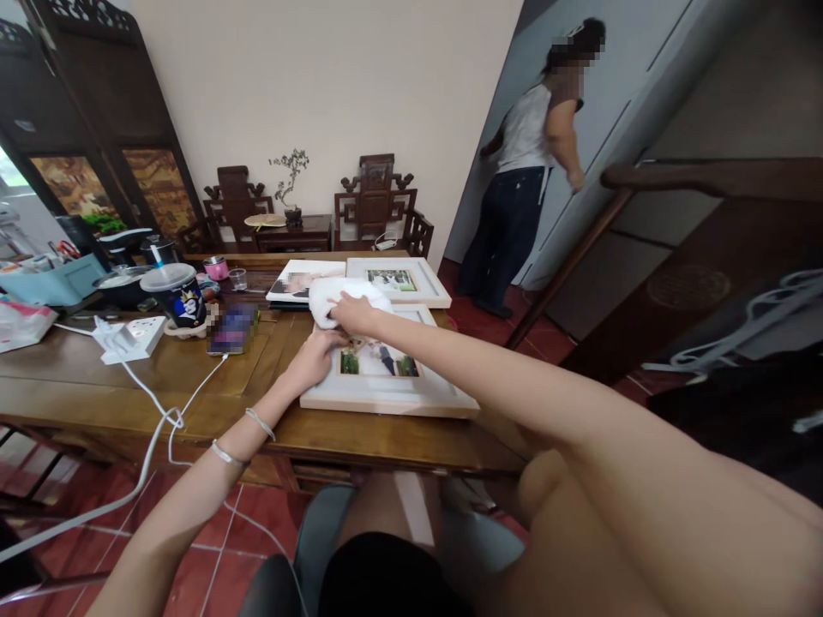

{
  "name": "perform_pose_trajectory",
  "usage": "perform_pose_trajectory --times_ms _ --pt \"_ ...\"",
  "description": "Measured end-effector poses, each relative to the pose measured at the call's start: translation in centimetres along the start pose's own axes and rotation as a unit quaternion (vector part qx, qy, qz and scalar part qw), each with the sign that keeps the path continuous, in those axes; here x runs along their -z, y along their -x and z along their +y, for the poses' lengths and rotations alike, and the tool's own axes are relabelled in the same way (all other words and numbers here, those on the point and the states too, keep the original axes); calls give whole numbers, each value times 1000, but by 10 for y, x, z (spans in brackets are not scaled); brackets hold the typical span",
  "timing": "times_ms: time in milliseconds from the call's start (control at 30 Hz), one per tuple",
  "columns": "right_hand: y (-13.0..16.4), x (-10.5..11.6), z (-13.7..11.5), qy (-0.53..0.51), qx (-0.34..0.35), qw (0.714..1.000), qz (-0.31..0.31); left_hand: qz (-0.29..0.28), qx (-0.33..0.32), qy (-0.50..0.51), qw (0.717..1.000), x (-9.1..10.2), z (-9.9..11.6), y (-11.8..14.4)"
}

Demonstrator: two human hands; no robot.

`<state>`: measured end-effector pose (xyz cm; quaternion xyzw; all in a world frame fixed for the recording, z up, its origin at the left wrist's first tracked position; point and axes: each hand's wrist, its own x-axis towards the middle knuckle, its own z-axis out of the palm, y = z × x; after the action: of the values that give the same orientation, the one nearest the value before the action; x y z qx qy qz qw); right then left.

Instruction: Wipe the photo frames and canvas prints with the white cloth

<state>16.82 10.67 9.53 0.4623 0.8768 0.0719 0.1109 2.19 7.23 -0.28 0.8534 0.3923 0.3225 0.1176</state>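
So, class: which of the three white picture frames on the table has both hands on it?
The nearest frame: left hand steadies it, right hand presses a white cloth.

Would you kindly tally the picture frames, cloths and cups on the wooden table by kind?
Picture frames: 3 – one under the left hand, two behind.
White cloth: 1, under the right hand.
Cups: 3.
Total: 7

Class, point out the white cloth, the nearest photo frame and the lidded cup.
Cloth (334, 296): head view, its left fold.
Frame (386, 399): head view, near border.
Cup (180, 296): head view, its side.
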Motion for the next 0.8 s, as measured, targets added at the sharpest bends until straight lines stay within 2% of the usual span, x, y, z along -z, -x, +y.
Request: perform_pose_trajectory --times_ms 200,367,500,600,700,800 --pt "13 -15 30 15 -37 999 -37 1 32 -4 999 -2 -2 0" --pt "50 -21 64 40 -108 988 -107 -3 56 -11 998 -4 -3 -2" --pt "81 -18 85 39 -154 978 -138 5 56 -31 998 -7 -4 -2" --pt "89 -14 85 38 -156 976 -150 5 64 -63 996 -7 -2 -2" --pt "90 -8 74 50 -145 974 -168 -2 80 -91 993 -6 3 -2" --pt "100 -1 63 81 -106 969 -209 -13 100 -106 989 -6 8 -3"
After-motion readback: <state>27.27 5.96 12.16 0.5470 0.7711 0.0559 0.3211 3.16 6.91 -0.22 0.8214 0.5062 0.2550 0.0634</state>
